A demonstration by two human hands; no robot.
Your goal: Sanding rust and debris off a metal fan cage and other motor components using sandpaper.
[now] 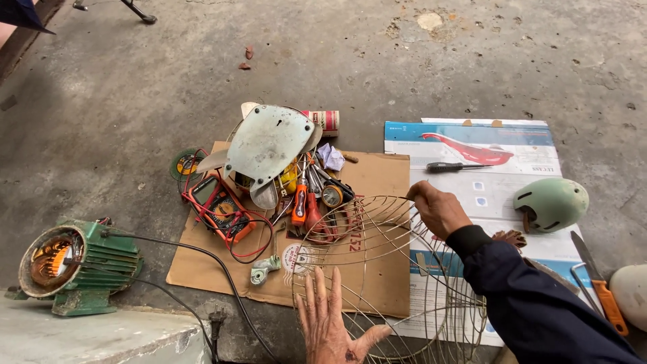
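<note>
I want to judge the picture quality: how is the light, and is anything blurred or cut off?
Head view: soft, even daylight with faint shadows; no strong glare, only a dull sheen on the grey metal fan blade; the round wire fan guard is sharp; the left hand is cut by the bottom edge; the right hand is clear.

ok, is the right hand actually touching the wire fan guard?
Touching. The head view shows the right hand gripping the top rim of the wire fan guard, fingers closed around the wire; the left hand lies flat on its lower part.
</note>
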